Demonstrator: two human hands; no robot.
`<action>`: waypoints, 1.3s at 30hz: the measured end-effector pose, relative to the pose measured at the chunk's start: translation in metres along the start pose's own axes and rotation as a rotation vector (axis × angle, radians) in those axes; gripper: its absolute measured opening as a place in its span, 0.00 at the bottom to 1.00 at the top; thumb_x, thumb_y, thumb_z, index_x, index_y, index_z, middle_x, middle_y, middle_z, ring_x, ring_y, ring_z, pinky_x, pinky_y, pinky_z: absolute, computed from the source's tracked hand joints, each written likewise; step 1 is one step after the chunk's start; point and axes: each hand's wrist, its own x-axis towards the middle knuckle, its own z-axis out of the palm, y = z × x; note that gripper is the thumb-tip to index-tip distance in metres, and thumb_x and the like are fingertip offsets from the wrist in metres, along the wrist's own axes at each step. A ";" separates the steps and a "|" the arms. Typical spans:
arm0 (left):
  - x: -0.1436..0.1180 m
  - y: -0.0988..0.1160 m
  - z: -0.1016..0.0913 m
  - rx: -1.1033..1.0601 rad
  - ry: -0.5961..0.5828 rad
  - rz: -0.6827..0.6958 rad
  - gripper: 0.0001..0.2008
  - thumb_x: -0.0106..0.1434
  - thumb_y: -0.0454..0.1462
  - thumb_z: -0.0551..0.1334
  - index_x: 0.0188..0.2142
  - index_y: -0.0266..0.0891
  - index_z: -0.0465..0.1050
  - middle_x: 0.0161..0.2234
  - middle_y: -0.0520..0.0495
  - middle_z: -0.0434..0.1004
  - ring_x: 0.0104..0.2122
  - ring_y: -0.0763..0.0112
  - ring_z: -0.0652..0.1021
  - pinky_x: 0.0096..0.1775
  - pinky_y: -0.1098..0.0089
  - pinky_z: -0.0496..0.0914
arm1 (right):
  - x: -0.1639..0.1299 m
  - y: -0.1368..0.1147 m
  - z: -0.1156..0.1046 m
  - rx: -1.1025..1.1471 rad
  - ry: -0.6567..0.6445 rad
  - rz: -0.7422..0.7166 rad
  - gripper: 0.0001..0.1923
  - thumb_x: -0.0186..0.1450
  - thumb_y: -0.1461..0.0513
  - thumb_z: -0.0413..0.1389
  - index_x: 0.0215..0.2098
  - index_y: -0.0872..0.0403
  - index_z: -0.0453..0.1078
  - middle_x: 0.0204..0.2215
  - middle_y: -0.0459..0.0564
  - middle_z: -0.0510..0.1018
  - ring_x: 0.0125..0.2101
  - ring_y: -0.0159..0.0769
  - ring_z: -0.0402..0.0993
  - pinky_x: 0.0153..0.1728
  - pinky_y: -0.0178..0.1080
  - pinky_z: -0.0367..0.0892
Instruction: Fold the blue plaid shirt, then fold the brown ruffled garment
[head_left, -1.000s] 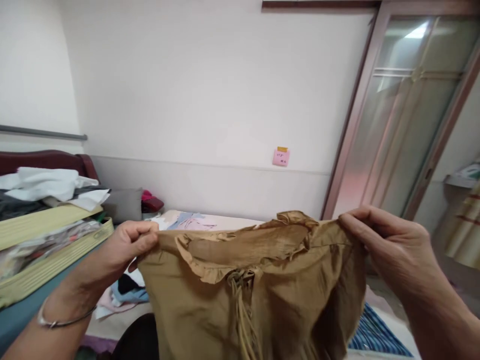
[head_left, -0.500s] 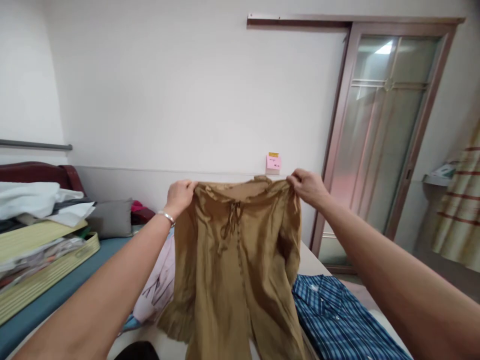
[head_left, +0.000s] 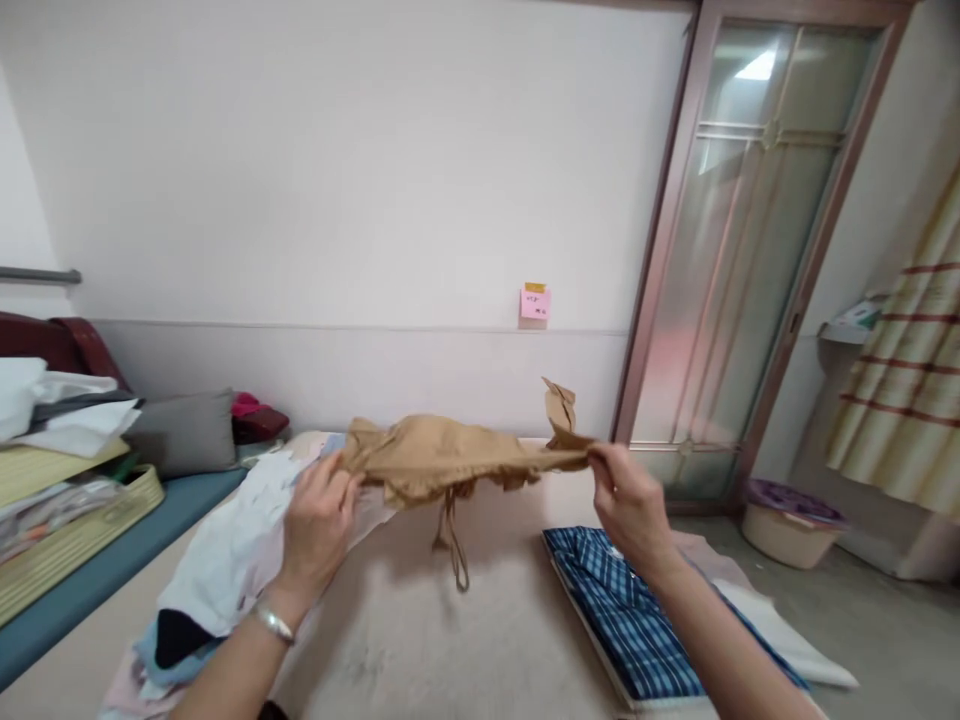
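A tan-brown blouse (head_left: 450, 452) is stretched through the air between my two hands, swung out away from me so that mostly its upper edge shows. Its tie strings dangle from the middle. My left hand (head_left: 319, 520), with a silver bangle on the wrist, is closed on the left end of the blouse. At the other end, my right hand (head_left: 630, 500) pinches the cloth. Below my right forearm lies a folded blue plaid shirt (head_left: 637, 620) on the bed (head_left: 442, 660). White and pale garments (head_left: 232, 530) are heaped to the left of my left hand.
A yellow-green basket (head_left: 82, 540) with cloth and papers stands at the left, near a grey cushion (head_left: 187, 430). A sliding glass door (head_left: 727, 280) is at the right, with a beige tub (head_left: 791, 525) on the floor. A pink note (head_left: 535, 304) sticks to the wall.
The blouse hung down with its front showing; now it is flung outward and lifted off the bed. Both hands have dropped lower in view, still gripping it.
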 end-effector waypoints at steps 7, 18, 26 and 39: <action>-0.133 -0.015 0.075 0.046 -0.604 -0.212 0.17 0.70 0.43 0.50 0.37 0.42 0.77 0.50 0.38 0.76 0.52 0.53 0.73 0.52 0.57 0.67 | -0.167 0.046 0.076 -0.012 -0.500 0.359 0.09 0.68 0.64 0.42 0.33 0.50 0.62 0.31 0.52 0.74 0.35 0.42 0.73 0.37 0.41 0.64; -0.193 -0.014 0.071 0.142 -0.885 -0.158 0.20 0.72 0.44 0.47 0.39 0.42 0.78 0.45 0.39 0.78 0.49 0.55 0.76 0.53 0.58 0.66 | -0.216 0.045 0.062 -0.149 -0.759 0.458 0.11 0.64 0.70 0.44 0.31 0.51 0.63 0.31 0.50 0.76 0.35 0.39 0.73 0.36 0.37 0.58; -0.196 0.010 0.035 0.071 -1.144 -0.153 0.22 0.70 0.49 0.49 0.36 0.42 0.78 0.36 0.39 0.81 0.41 0.52 0.80 0.42 0.59 0.68 | -0.225 0.032 0.036 -0.451 -1.025 0.444 0.19 0.59 0.76 0.48 0.40 0.53 0.72 0.33 0.54 0.81 0.37 0.43 0.79 0.32 0.37 0.58; -0.113 -0.103 0.186 0.035 -0.860 -0.848 0.13 0.65 0.36 0.54 0.41 0.32 0.75 0.45 0.30 0.80 0.46 0.55 0.79 0.44 0.64 0.66 | -0.093 -0.065 0.067 0.247 -0.979 0.213 0.12 0.72 0.58 0.49 0.32 0.49 0.70 0.28 0.46 0.77 0.31 0.37 0.76 0.32 0.37 0.66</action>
